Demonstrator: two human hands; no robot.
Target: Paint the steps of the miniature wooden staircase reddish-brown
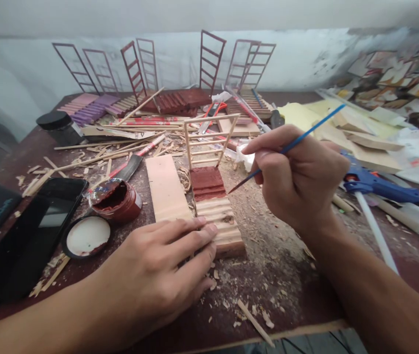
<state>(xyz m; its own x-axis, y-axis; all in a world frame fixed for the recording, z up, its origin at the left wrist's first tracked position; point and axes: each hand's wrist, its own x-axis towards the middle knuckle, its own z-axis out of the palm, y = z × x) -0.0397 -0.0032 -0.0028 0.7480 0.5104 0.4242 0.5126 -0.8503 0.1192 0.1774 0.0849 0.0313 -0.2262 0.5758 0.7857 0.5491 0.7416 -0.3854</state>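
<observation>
Left hand [165, 268] lies palm down at the near end of the model [218, 216], a small slatted stick piece with an upright ladder-like back [209, 140]. Its fingers [194, 230] are flat and close together, tips resting on the bare slats, gripping nothing. Right hand [301, 182] is to the right of the model, raised off the worktop [279, 275]. Thumb and first fingers are pinched on the brush [293, 142], blue handle slanting up to the right. Brush tip is just beside the model's right edge, level with the red-brown painted band [206, 183]; whether it touches the wood cannot be told from this angle. Model: far slats painted red-brown, near slats bare wood, back bare. A plank [167, 189] lies along its left side, close against it. Left of the plank stands an open paint pot [115, 199] with red-brown paint; its lid [87, 237] lies just in front, white inside up. Phone [36, 231] further left, screen dark. Blue glue gun [373, 183] lies right of the right hand. Shavings [264, 231] and offcut sticks are scattered over the worktop. At the far edge, painted frames [212, 59] lean on the wall, with painted slat pieces [180, 102] lying before them.
</observation>
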